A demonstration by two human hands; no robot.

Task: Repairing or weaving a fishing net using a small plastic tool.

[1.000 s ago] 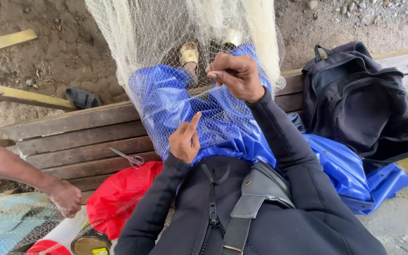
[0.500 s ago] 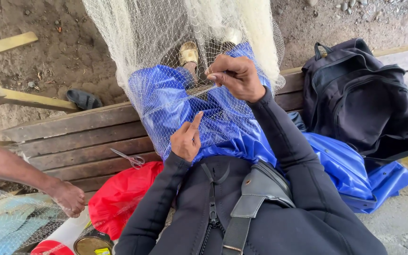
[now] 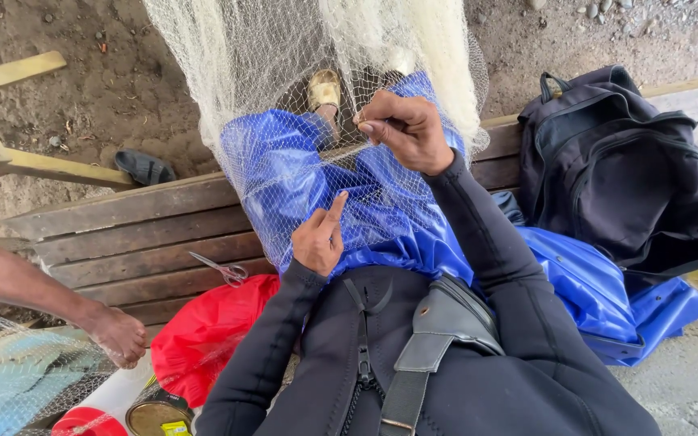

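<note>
Co-worker's hand (image 3: 119,335): at my far left I see another person's bare arm reaching in, fingers resting on a pale net by the floor.
Scissors (image 3: 221,269): lying flat on the wooden worktop (image 3: 135,242), just left of my left hand.
Red bag (image 3: 203,331): below the scissors, against the worktop's edge.
Left hand (image 3: 319,236): mostly curled, forefinger pointing up, pressed on the fishing net (image 3: 300,161); I see nothing gripped in it.
Fishing net: white mesh hanging from above, draped over my blue-clad lap.
Right hand (image 3: 407,129): closed, fingertips pinching the net's strands; whether it holds a tool I cannot tell.
Backpack (image 3: 620,169): black, sitting on the worktop at my right, apart from both hands.
</note>
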